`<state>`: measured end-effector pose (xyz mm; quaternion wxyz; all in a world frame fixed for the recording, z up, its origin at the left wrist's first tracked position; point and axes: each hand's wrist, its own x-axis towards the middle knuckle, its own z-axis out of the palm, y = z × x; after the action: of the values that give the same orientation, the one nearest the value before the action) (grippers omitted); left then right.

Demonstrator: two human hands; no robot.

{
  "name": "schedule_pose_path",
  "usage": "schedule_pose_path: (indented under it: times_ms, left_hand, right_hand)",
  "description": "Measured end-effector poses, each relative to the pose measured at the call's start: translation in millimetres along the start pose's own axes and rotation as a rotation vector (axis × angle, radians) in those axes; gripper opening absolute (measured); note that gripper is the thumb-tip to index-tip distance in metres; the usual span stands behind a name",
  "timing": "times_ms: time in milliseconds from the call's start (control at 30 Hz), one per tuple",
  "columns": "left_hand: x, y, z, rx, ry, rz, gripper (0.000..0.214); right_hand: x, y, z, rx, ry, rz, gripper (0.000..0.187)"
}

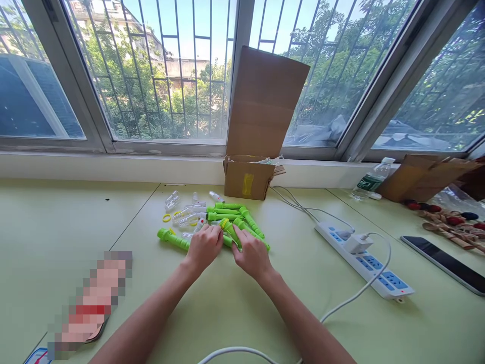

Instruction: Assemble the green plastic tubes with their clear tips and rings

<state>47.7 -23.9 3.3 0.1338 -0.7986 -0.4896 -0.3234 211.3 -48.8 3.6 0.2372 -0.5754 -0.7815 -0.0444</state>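
My right hand (252, 251) is closed around a green plastic tube (229, 228) with a threaded end. A yellow ring (223, 223) sits around that end. My left hand (205, 246) is closed too, its fingertips pinched at the ring; the exact grip is partly hidden. Several more green tubes lie in a pile just beyond my hands, among them one (250, 220) at the right, and another green tube (172, 237) lies left of my left hand. Clear plastic tubes (172, 200) are scattered at the pile's left, near a loose yellow ring (166, 218).
An open cardboard box (237, 179) stands behind the pile against the windowsill. To the right are a white power strip (364, 263) with cables, a phone (447, 263), a water bottle (373, 179) and wooden pieces (450, 235). A pixelated object (93, 298) lies at the left.
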Motion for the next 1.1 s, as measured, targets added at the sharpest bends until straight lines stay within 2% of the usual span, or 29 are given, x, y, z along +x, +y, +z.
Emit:
schedule_pose_path:
  times_ms: [233, 400, 633, 933, 1100]
  left_hand:
    - [2, -1, -5.7, -0.143, -0.014, -0.047, 0.014]
    - [1, -1, -6.0, -0.144, -0.014, -0.069, 0.017]
    - [-1, 1, -5.6, -0.133, -0.004, -0.107, 0.018]
    - [2, 2, -11.5, -0.115, -0.125, -0.277, 0.017]
    - [2, 3, -14.4, -0.145, -0.151, -0.303, 0.017]
  right_hand:
    - [0, 6, -3, -0.010, 0.017, -0.040, 0.052]
    - [0, 8, 0, -0.032, -0.003, -0.057, 0.052]
    - [-1, 10, 2, -0.065, 0.037, -0.109, 0.053]
    - [-2, 2, -7, -0.014, 0.066, -0.225, 0.058]
    - [-3, 4, -6, 0.019, 0.050, -0.246, 0.060]
